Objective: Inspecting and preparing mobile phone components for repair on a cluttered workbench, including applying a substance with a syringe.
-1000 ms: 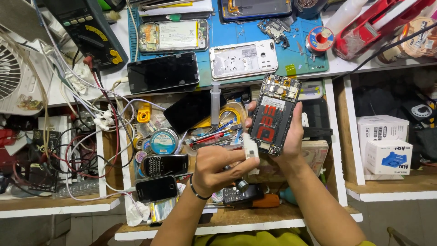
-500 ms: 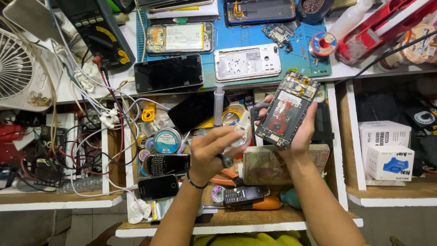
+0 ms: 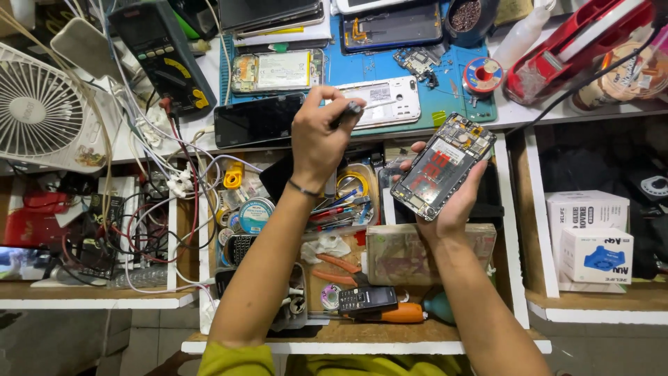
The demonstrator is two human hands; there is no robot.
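Phone (image 3: pixel 442 167), back cover already off and circuit boards bare, lies gripped in the right hand (image 3: pixel 445 198) above the cluttered drawer (image 3: pixel 348 230). Left hand (image 3: pixel 321 136) is closed around a dark tool (image 3: pixel 346 113), raised over the blue mat (image 3: pixel 362 66); reassembly looks undone.

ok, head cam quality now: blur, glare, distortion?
Head view: mostly sharp; slight motion blur on the left hand and its dark tool; soft glare on the black phone screen; shelf edges bow from wide-angle distortion; opened phone in right hand crisp.

opened phone (image 3: pixel 442 167) right of tool (image 3: pixel 346 113), fan (image 3: pixel 38 111) far left
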